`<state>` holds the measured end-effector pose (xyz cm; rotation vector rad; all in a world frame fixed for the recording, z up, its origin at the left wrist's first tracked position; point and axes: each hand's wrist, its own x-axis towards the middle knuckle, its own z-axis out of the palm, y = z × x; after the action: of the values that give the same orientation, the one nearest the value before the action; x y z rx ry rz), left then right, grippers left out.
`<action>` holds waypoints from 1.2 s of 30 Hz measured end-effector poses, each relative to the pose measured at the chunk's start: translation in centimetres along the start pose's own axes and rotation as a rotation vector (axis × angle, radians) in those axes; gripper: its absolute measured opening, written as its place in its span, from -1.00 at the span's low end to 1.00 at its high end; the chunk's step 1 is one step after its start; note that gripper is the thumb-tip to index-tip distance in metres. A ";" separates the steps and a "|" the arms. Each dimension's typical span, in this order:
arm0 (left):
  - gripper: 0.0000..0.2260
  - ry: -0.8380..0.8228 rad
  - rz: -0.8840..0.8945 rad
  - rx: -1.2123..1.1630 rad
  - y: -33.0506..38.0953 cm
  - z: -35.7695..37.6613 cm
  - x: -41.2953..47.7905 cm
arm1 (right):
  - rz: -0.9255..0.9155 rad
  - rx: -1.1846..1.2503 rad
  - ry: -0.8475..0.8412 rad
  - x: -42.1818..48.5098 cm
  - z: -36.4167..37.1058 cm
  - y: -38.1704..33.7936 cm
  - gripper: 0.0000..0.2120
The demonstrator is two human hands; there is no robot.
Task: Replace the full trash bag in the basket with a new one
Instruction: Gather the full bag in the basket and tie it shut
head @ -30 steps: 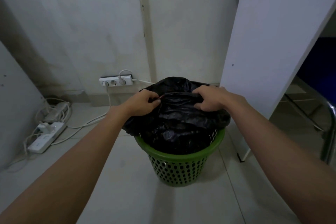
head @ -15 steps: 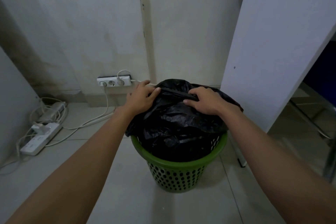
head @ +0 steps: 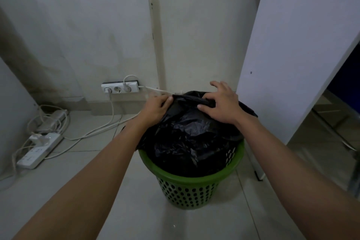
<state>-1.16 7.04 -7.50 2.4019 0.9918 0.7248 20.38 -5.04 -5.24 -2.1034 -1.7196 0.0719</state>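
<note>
Left hand (head: 155, 109) pinches the far hem of the black trash bag (head: 191, 138). Right hand (head: 222, 105) grips the same gathered hem a little apart. Bag sits in the green perforated basket (head: 194, 178), bulging over the rim. Thin, soft, slick film, probably tears easily. Best hold: the bunched neck. No readable writing.

On my feed: full black trash bag (head: 191, 142)
Crumpled, it bulges over the rim of the upright, perforated green basket (head: 187, 194) on the floor (head: 78, 191).
</note>
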 end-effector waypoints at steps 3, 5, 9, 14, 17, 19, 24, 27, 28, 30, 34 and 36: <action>-0.76 -0.167 -0.001 -0.013 0.6 -0.5 -0.7 | -0.036 0.024 -0.099 -0.2 -0.4 -0.2 -0.64; -0.69 -0.197 0.056 -0.060 1.8 -1.2 -1.0 | -0.074 0.061 -0.160 -0.4 -1.0 -0.7 -0.60; -0.92 -0.229 0.154 -0.162 6.2 -3.5 -1.1 | -0.082 0.130 -0.283 -0.5 -3.7 -2.5 -0.38; -0.92 -0.198 0.304 -0.131 10.5 -7.2 -1.2 | -0.059 0.286 -0.371 -0.8 -6.7 -3.6 -0.27; -0.94 -0.136 0.311 -0.056 10.5 -8.9 -1.2 | 0.019 0.023 -0.468 -1.8 -8.9 -3.3 -0.47; -0.93 -0.070 0.308 0.054 9.5 -9.9 -1.2 | 0.059 -0.044 -0.458 -2.7 -10.3 -2.6 -0.64; -0.81 0.013 0.177 0.327 7.1 -11.1 -1.5 | -0.028 -0.018 -0.182 -3.3 -11.4 -1.9 -0.80; -0.56 -0.025 0.139 0.203 9.7 -11.2 -1.4 | -0.108 0.165 -0.104 -2.7 -11.6 -2.7 -0.70; -0.46 -0.046 0.145 0.166 11.1 -10.7 -1.4 | -0.137 0.196 -0.095 -2.7 -11.7 -3.3 -0.70; -0.27 -0.145 0.185 0.250 14.1 -8.9 -1.8 | -0.160 0.238 -0.067 -2.5 -11.8 -4.3 -0.71; -0.49 -0.238 0.274 0.353 14.3 -4.6 -2.4 | -0.098 0.169 -0.137 -2.7 -12.8 -4.6 -0.69; -0.70 -0.195 0.278 0.322 12.8 -4.8 -2.1 | -0.036 0.029 -0.268 -3.2 -13.6 -3.6 -0.67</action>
<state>1.15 -1.91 2.82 2.8651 0.7492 0.4322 20.36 -11.43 7.67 -2.1184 -1.8928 0.3810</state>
